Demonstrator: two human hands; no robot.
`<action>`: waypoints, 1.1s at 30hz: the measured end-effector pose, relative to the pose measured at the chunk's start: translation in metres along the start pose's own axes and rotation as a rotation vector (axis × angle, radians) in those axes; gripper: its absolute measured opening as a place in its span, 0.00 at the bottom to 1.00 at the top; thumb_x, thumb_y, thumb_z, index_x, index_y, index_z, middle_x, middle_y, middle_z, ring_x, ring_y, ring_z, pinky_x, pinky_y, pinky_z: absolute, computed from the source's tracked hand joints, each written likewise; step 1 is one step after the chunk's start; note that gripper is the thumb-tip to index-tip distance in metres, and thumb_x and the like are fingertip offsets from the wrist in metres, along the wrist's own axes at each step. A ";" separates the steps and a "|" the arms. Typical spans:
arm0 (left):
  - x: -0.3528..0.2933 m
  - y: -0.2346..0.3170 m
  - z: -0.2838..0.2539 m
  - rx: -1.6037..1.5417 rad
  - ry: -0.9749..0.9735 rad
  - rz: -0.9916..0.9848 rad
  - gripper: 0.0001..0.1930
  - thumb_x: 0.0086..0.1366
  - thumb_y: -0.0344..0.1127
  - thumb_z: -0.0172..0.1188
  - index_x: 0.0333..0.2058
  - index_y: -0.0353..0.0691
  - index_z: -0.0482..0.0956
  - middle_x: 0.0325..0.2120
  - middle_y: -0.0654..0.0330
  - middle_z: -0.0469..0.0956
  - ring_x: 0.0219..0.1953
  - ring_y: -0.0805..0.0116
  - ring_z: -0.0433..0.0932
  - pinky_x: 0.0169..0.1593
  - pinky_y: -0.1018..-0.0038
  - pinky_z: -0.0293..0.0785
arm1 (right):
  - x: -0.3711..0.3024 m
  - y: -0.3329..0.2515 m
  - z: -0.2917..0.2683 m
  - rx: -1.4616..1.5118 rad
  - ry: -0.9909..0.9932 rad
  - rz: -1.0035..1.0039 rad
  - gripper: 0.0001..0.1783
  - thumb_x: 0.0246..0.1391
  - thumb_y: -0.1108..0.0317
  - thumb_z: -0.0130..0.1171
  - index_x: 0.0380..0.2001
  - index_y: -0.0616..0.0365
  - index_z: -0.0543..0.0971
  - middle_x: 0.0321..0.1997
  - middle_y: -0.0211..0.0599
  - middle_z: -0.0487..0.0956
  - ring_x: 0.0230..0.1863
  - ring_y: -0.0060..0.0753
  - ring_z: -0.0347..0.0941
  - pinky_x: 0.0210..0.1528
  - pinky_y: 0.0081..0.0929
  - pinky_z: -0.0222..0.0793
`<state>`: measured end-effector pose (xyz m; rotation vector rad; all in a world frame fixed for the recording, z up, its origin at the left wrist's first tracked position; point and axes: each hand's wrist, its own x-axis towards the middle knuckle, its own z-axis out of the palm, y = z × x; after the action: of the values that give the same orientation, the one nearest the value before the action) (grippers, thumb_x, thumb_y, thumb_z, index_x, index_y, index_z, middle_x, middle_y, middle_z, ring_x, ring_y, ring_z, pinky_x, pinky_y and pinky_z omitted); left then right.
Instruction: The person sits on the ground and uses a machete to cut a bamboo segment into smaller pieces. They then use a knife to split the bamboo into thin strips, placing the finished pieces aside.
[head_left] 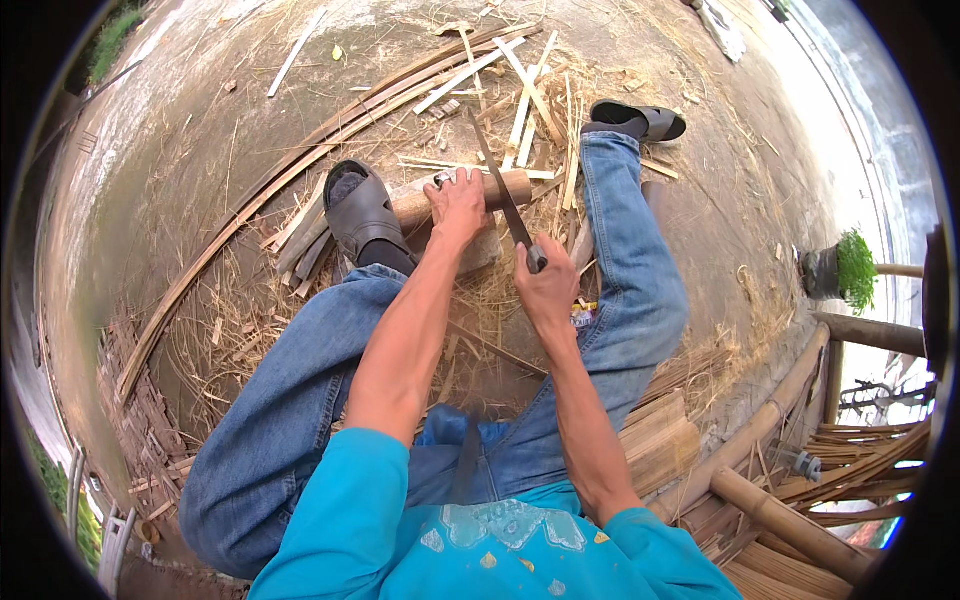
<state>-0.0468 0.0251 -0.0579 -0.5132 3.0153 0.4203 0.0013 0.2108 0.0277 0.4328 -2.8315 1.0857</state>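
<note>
Brown, smooth round pole point(518, 187): my left hand point(459, 208) clamped over it, my right hand point(550, 287) gripping dark saw point(507, 197) across pole.

The left hand point(458, 208) hides the middle of the brown cylindrical piece point(516, 189); the right hand point(550, 285) conceals most of the blade's handle point(537, 260). The lower edge crops the turquoise shirt point(430, 560). A dark strip point(467, 462) at the lap remains indistinct.
</note>
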 end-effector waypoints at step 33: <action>0.006 -0.001 -0.014 -0.020 -0.090 0.010 0.41 0.48 0.48 0.80 0.57 0.44 0.67 0.53 0.52 0.72 0.55 0.40 0.77 0.52 0.34 0.62 | 0.029 -0.003 0.022 0.006 0.032 -0.056 0.12 0.59 0.61 0.64 0.35 0.58 0.77 0.31 0.48 0.75 0.33 0.56 0.76 0.35 0.49 0.70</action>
<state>-0.0524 0.0182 -0.0452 -0.4676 2.9315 0.4619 -0.0248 0.1876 0.0180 0.4872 -2.7723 1.0809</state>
